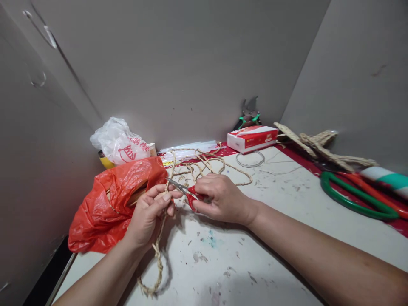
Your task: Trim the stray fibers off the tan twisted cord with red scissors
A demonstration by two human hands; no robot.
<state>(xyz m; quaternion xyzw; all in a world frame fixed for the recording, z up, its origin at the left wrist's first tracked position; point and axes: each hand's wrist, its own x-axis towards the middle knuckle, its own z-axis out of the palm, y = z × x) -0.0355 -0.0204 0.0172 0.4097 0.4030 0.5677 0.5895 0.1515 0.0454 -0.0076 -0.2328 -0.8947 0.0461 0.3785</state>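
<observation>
A tan braided straw rope [158,261] is pinched between the thumb and fingers of my left hand [154,208]. Below that hand its end hangs in a curl, and above it the rope runs on to loose loops lying on the table. My right hand [219,197] grips red-handled scissors [191,199], with some fingers through the handles. The scissor blades are parted and point left, their tips at the rope just above my left fingertips. Whether the blades touch the rope I cannot tell.
Beside my left arm lies an orange plastic bag [98,208] with brown material inside, and behind it a white plastic bag [119,142]. A red and white box [253,138], pruning shears [249,112] and a wire coil [250,160] are at the back. Green-handled shears [353,199] lie right, on the stained table [216,263].
</observation>
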